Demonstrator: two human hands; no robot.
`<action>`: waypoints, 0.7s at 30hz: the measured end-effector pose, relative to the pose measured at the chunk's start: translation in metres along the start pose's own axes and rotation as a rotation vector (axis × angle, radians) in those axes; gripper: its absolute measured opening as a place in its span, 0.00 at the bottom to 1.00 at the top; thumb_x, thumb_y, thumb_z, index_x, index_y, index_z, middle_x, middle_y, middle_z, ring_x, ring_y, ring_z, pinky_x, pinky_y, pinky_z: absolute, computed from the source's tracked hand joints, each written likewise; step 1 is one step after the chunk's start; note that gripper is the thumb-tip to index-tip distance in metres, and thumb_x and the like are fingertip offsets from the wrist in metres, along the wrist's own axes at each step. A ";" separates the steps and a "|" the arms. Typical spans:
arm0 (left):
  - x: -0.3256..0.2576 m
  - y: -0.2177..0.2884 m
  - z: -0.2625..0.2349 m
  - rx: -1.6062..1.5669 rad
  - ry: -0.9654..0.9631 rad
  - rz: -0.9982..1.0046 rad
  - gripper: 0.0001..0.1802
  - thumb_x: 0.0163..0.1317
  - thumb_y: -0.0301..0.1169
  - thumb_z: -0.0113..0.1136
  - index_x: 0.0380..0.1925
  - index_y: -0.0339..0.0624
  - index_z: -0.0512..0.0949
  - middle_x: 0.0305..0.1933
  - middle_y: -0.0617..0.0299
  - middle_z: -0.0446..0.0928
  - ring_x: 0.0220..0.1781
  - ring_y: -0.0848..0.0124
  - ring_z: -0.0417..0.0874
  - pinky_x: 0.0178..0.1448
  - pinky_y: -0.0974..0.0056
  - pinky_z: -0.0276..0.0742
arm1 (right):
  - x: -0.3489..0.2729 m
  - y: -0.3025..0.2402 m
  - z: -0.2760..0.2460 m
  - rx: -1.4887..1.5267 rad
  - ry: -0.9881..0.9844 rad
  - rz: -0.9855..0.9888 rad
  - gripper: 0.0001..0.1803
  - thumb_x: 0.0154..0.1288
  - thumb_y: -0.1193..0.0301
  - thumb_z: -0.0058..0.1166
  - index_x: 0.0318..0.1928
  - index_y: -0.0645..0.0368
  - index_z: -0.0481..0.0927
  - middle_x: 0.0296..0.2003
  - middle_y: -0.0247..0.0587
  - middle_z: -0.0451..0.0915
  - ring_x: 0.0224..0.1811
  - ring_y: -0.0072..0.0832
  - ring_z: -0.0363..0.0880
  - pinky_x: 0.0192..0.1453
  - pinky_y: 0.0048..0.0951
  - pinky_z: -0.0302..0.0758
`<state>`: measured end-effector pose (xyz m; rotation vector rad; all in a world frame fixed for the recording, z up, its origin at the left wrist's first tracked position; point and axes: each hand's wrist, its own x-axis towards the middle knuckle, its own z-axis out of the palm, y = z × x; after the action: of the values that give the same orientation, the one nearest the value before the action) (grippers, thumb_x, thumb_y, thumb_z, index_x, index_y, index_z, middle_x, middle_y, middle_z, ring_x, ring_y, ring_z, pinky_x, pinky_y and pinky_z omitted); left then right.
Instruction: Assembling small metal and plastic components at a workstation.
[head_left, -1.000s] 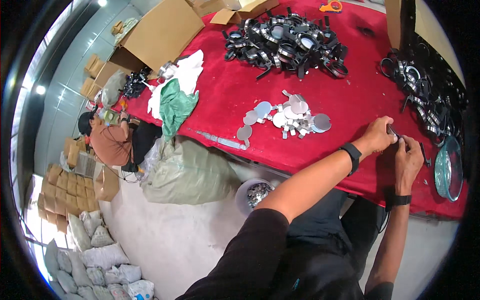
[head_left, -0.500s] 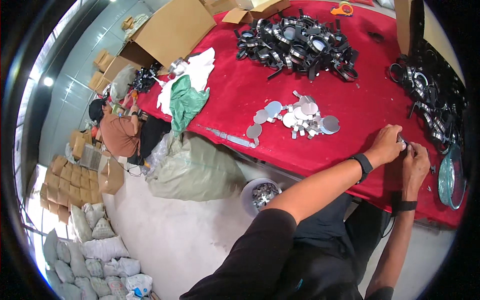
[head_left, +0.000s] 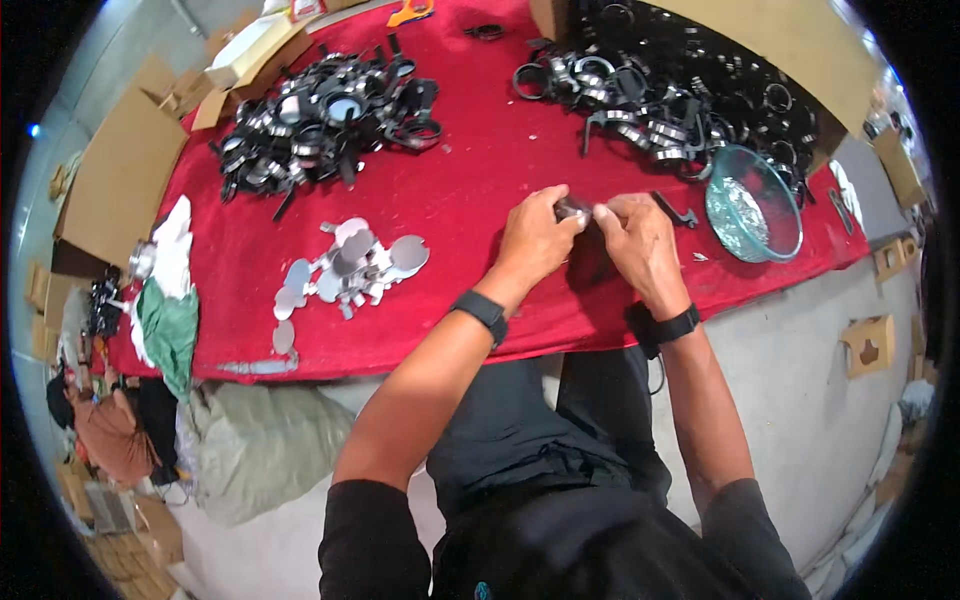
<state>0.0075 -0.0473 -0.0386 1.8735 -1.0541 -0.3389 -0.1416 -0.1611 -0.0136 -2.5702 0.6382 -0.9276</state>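
Pinching a small shiny part (head_left: 570, 209) in our left hand (head_left: 532, 238), toward the red tablecloth's near edge (head_left: 540, 338), we cannot tell our right hand's (head_left: 643, 250) grip; the part seems light, stiff, slick, best held by its sides.

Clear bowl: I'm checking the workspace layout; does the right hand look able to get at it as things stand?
Probably yes: the clear bowl is uncovered and near the right hand, with just a small black part and scraps between, though that hand seems busy.
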 end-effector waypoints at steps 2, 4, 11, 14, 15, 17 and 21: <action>-0.005 0.004 -0.004 0.052 -0.011 0.035 0.33 0.67 0.37 0.74 0.69 0.32 0.82 0.67 0.37 0.85 0.69 0.47 0.88 0.73 0.51 0.83 | 0.006 -0.009 -0.009 0.234 -0.086 0.364 0.16 0.78 0.64 0.62 0.48 0.65 0.92 0.38 0.49 0.92 0.42 0.40 0.90 0.50 0.40 0.85; -0.017 0.020 -0.012 -0.028 0.021 0.156 0.33 0.67 0.32 0.74 0.70 0.30 0.80 0.72 0.36 0.82 0.73 0.46 0.85 0.75 0.52 0.82 | 0.006 -0.011 -0.013 0.545 -0.182 0.678 0.21 0.83 0.60 0.59 0.53 0.70 0.90 0.39 0.41 0.91 0.36 0.25 0.86 0.44 0.34 0.83; -0.051 0.045 -0.035 -0.433 0.001 0.156 0.48 0.65 0.14 0.74 0.83 0.30 0.62 0.84 0.38 0.66 0.78 0.53 0.80 0.76 0.53 0.85 | -0.014 -0.034 -0.024 1.148 -0.072 0.689 0.23 0.77 0.75 0.64 0.67 0.73 0.78 0.48 0.44 0.90 0.41 0.22 0.88 0.41 0.26 0.83; -0.050 0.036 -0.040 -0.704 0.026 -0.078 0.34 0.77 0.28 0.72 0.76 0.25 0.70 0.68 0.41 0.83 0.60 0.62 0.91 0.58 0.62 0.93 | -0.018 -0.048 -0.029 1.069 -0.054 0.587 0.22 0.77 0.76 0.64 0.67 0.71 0.77 0.47 0.42 0.89 0.42 0.21 0.87 0.42 0.25 0.82; -0.049 0.037 -0.041 -0.702 0.026 -0.076 0.34 0.77 0.28 0.72 0.76 0.25 0.70 0.68 0.41 0.83 0.60 0.62 0.91 0.58 0.62 0.93 | -0.019 -0.048 -0.031 1.122 -0.092 0.578 0.22 0.77 0.77 0.64 0.66 0.69 0.76 0.49 0.43 0.89 0.43 0.20 0.86 0.43 0.25 0.82; -0.046 0.039 -0.042 -0.732 -0.014 -0.093 0.27 0.81 0.35 0.68 0.69 0.25 0.76 0.56 0.50 0.88 0.50 0.70 0.92 0.49 0.66 0.93 | -0.022 -0.050 -0.031 1.094 -0.088 0.547 0.22 0.77 0.77 0.65 0.66 0.69 0.75 0.49 0.43 0.88 0.45 0.20 0.86 0.45 0.26 0.83; -0.046 0.047 -0.045 -0.765 -0.067 -0.129 0.21 0.82 0.36 0.67 0.63 0.29 0.81 0.51 0.54 0.90 0.46 0.73 0.92 0.46 0.66 0.93 | -0.024 -0.055 -0.037 1.063 -0.072 0.481 0.22 0.76 0.79 0.64 0.66 0.67 0.75 0.51 0.43 0.88 0.50 0.23 0.87 0.55 0.28 0.85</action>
<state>-0.0168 0.0055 0.0153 1.2407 -0.6984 -0.7637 -0.1664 -0.1079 0.0256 -1.4168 0.5015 -0.7108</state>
